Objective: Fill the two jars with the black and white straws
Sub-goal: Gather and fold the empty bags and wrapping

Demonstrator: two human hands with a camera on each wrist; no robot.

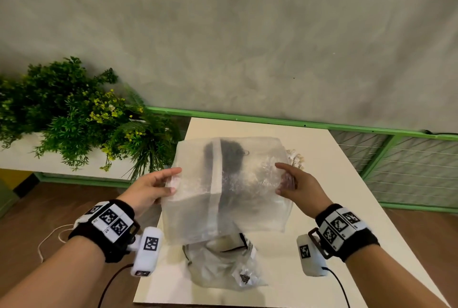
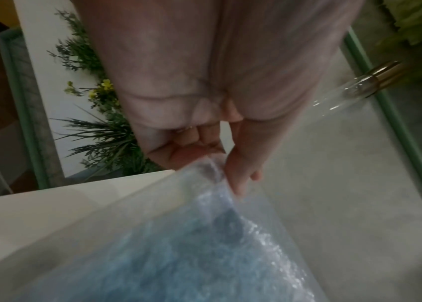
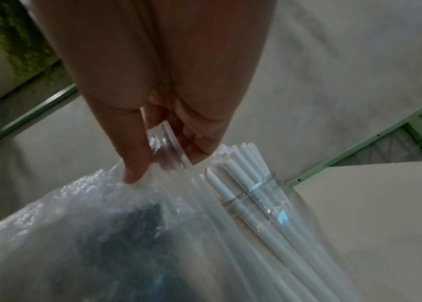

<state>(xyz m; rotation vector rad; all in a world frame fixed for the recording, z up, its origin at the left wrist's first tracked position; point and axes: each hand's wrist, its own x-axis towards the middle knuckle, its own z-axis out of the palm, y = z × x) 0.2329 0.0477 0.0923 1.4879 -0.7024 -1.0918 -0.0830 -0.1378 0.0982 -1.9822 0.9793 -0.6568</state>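
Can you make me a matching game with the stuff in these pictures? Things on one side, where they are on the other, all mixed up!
Things:
1. big clear bag
2. white straws
3. crumpled bag
4. plant

Places:
a. standing in a glass jar
b. left of the table
c. held up by the left hand and right hand
d. lying on the table

Pairs: 1-c, 2-a, 3-d, 4-b

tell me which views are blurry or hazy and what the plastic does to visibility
Head view: sharp, wide-angle bend at the edges; the frosted plastic bag held by the left hand and right hand veils the dark mass behind it. Left wrist view: dim, motion-smeared, bag bluish. Right wrist view: soft and dark, glints on the plastic, white straws in a jar still readable.
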